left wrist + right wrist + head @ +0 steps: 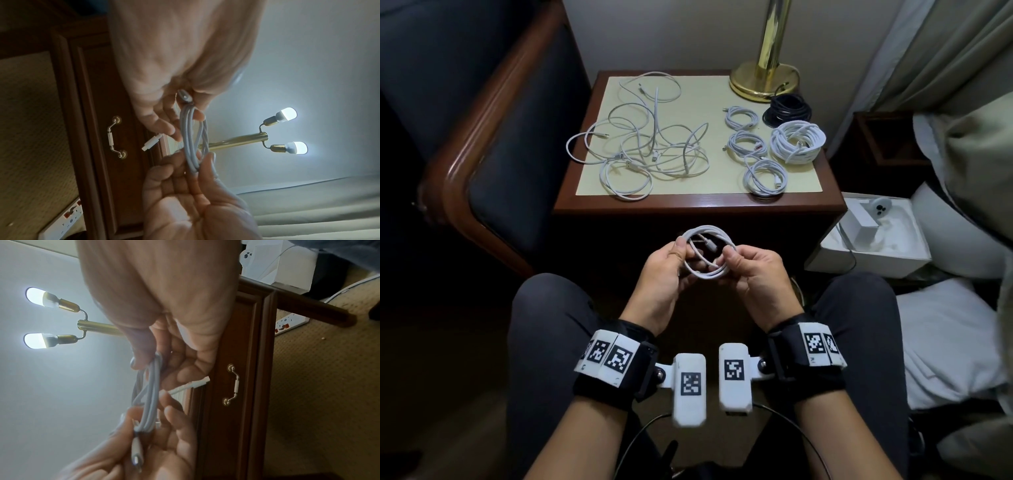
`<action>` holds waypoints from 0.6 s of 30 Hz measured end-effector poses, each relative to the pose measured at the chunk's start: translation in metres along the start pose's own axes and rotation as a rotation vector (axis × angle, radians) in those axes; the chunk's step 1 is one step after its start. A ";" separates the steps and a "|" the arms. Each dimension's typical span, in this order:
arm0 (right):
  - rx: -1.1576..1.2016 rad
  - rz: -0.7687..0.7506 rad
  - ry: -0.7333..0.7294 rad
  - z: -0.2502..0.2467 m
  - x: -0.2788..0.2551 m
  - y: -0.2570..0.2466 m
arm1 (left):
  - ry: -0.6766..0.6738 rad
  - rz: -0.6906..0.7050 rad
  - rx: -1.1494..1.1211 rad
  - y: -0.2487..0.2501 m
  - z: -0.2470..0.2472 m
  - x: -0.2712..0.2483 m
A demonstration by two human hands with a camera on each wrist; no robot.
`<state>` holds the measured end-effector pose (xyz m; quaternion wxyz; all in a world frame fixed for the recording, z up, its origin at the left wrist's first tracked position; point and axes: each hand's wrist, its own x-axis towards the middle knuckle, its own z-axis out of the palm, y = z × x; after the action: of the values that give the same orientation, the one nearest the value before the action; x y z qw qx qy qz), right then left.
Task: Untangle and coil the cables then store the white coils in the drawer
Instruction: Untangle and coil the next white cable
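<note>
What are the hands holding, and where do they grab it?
A white cable coil. The left hand pinches its left side and the right hand pinches its right side, thumbs on top.

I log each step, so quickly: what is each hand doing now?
Left hand: closed, pinching one side of the white cable coil.
Right hand: closed, pinching the other side of the same coil.

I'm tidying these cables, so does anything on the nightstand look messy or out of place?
Yes: a tangle of loose white cables sprawls over the left of the nightstand top, uncoiled, unlike the neat white coils on the right. One black coil by the lamp base is the only non-white one.
</note>
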<state>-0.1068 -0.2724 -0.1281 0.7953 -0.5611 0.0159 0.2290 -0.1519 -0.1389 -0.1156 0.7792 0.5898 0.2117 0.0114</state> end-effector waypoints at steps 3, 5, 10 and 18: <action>-0.068 0.046 -0.024 -0.001 0.000 0.004 | -0.019 0.030 -0.090 0.003 0.001 -0.003; -0.077 0.065 -0.031 -0.002 0.000 0.007 | -0.032 0.030 -0.138 0.004 0.001 -0.004; -0.073 0.100 -0.020 0.000 0.001 0.008 | -0.086 0.008 -0.233 0.003 0.003 -0.004; -0.210 0.021 0.154 -0.003 0.006 0.010 | -0.164 -0.041 -0.193 0.004 -0.002 -0.001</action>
<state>-0.1048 -0.2702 -0.1394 0.7260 -0.6571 0.0587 0.1940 -0.1525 -0.1358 -0.1127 0.8471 0.5065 0.1574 -0.0323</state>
